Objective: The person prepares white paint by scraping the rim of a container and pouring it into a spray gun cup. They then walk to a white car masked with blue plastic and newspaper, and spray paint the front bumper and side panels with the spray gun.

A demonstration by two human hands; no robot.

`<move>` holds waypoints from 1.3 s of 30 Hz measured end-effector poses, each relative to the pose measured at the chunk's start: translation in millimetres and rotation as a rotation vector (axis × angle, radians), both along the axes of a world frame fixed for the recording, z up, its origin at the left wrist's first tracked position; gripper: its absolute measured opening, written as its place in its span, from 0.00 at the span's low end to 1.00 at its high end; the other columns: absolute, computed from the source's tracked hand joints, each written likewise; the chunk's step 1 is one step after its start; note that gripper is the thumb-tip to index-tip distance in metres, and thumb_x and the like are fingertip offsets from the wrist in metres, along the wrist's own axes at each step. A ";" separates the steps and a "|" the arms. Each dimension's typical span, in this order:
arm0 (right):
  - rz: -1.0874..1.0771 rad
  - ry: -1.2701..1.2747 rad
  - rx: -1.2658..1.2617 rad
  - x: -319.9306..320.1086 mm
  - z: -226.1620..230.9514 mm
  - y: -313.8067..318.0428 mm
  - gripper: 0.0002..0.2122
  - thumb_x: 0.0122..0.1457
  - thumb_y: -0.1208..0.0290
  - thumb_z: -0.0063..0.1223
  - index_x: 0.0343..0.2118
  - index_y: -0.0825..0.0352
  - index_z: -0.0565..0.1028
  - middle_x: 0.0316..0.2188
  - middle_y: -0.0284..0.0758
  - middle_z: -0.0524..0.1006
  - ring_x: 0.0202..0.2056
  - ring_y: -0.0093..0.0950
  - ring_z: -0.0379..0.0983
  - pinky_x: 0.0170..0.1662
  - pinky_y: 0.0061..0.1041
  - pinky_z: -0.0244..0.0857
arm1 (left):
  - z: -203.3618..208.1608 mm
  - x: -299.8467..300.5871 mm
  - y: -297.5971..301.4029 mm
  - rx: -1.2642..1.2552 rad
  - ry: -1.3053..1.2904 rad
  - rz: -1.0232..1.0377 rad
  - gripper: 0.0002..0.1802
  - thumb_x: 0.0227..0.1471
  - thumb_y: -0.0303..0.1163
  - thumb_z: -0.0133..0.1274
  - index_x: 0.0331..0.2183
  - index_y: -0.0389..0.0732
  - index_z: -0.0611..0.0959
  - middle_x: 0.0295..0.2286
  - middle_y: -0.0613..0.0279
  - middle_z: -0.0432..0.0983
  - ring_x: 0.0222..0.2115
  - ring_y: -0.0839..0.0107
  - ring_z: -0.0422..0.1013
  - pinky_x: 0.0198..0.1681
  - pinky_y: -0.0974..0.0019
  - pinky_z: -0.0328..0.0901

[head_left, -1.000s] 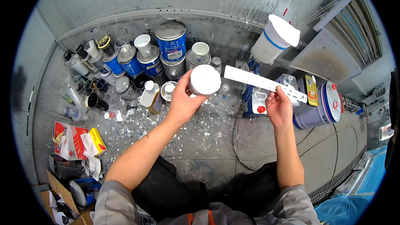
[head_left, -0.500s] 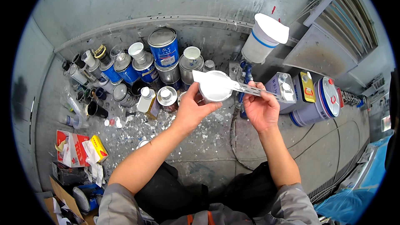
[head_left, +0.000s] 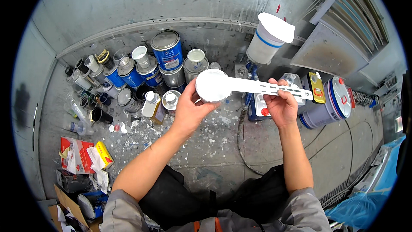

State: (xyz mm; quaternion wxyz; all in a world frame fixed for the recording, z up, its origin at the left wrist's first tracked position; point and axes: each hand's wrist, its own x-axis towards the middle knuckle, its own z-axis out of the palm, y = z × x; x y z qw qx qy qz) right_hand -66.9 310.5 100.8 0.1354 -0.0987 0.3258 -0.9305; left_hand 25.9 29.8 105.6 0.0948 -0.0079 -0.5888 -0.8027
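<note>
My left hand (head_left: pixel 189 108) is closed around a cup of white paint (head_left: pixel 212 87), gripping its side with the thumb nearest me. In my right hand (head_left: pixel 283 106) is a flat slotted stirring stick (head_left: pixel 254 87), pinched near its far right end. The stick lies almost level, and white paint coats its left part. Its left end reaches the cup's right rim; whether the tip dips into the paint I cannot tell.
A spray gun with a white cup (head_left: pixel 265 45) stands behind my right hand. Paint cans (head_left: pixel 166 51) line the back wall. Solvent tins (head_left: pixel 316 88) and a large drum (head_left: pixel 328 107) are at right. A hose (head_left: pixel 239 146) crosses the floor; boxes (head_left: pixel 77 157) lie at left.
The stick has shifted right and levelled out; its broad left end no longer covers the cup. The cup has moved slightly left and up, and my right hand has moved right.
</note>
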 end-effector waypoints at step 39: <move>0.100 0.241 0.706 40.3 -29.7 -41.5 0.05 0.57 0.76 0.48 0.36 0.67 0.74 0.34 0.37 0.81 0.38 0.30 0.79 0.44 0.30 0.72 | 153.6 -121.6 5.6 -0.347 0.007 0.121 0.38 0.45 0.26 0.66 0.58 0.39 0.71 0.52 0.61 0.73 0.54 0.67 0.70 0.59 0.61 0.63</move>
